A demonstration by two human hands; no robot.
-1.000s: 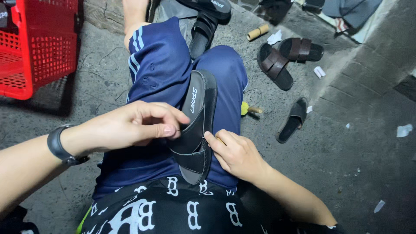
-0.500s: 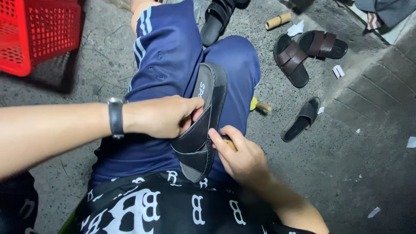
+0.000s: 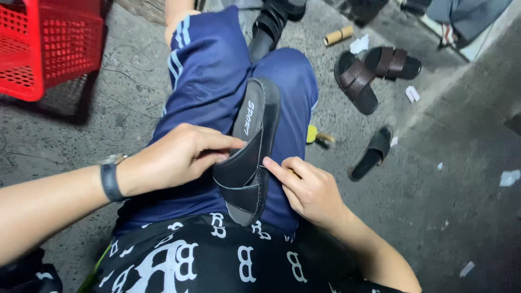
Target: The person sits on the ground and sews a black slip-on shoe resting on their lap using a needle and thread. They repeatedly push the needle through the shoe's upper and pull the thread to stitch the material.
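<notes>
A black slide sandal lies along my lap, sole edge up, over blue track shorts. My left hand grips its wide strap from the left, fingers pinched on the strap's edge. My right hand rests against the sandal's right side with the forefinger pressing the strap near the sole. A dark watch band circles my left wrist.
A red plastic basket stands at the upper left. A pair of brown sandals and a single black sandal lie on the concrete floor to the right. A cardboard tube, paper scraps and a yellow object are nearby.
My left hand has slid down the strap toward my body and my right forefinger has shifted onto the strap edge. The view moved slightly closer.
</notes>
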